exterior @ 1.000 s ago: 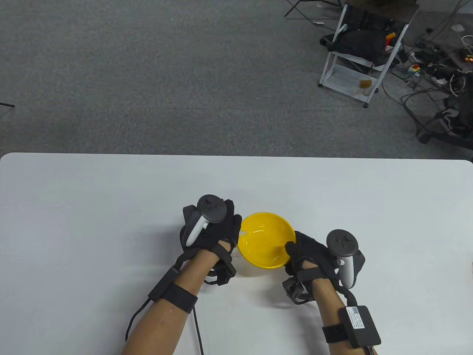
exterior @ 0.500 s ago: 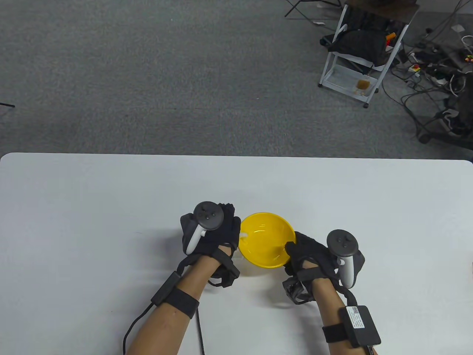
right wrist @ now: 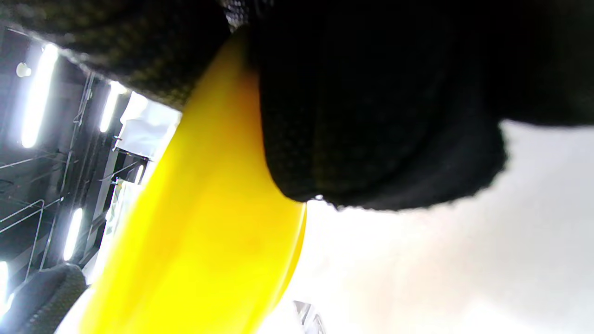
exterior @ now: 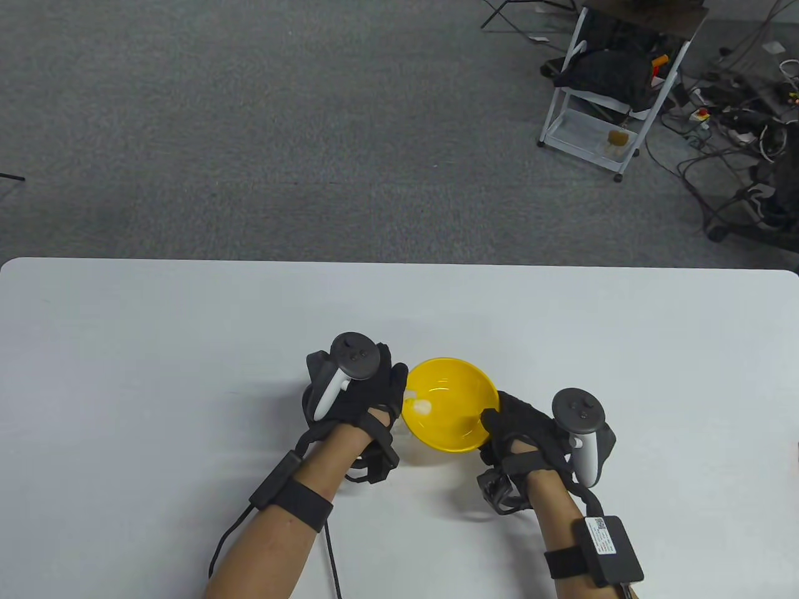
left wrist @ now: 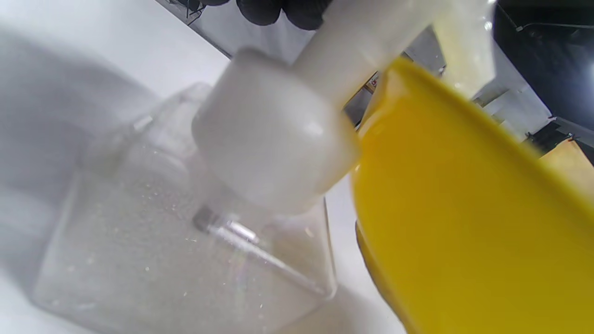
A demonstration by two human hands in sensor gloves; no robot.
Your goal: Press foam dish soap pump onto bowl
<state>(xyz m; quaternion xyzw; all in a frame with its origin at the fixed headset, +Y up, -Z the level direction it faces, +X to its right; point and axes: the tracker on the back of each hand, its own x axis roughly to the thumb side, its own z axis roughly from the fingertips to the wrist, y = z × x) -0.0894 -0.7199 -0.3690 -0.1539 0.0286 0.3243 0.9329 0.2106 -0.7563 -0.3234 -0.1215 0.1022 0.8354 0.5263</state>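
Observation:
The yellow bowl [exterior: 452,412] is tilted toward the left. My right hand [exterior: 515,427] grips its right rim; in the right wrist view the gloved fingers [right wrist: 371,116] wrap over the bowl's edge [right wrist: 209,222]. My left hand [exterior: 365,399] rests on top of the foam soap pump and hides it in the table view, except for the white nozzle tip [exterior: 409,394] over the bowl's left rim. A white blob of foam [exterior: 424,409] lies inside the bowl. The left wrist view shows the clear bottle [left wrist: 153,260], its white pump collar [left wrist: 269,134] and the bowl [left wrist: 464,222] right beside it.
The white table [exterior: 156,349] stretches out to both sides and ends at its far edge. Beyond it is grey floor with a white shelf cart [exterior: 602,106] and cables at the far right.
My left hand dipped on the pump and came back up. A white blob of foam has appeared in the bowl. My right hand and the bowl have stayed put.

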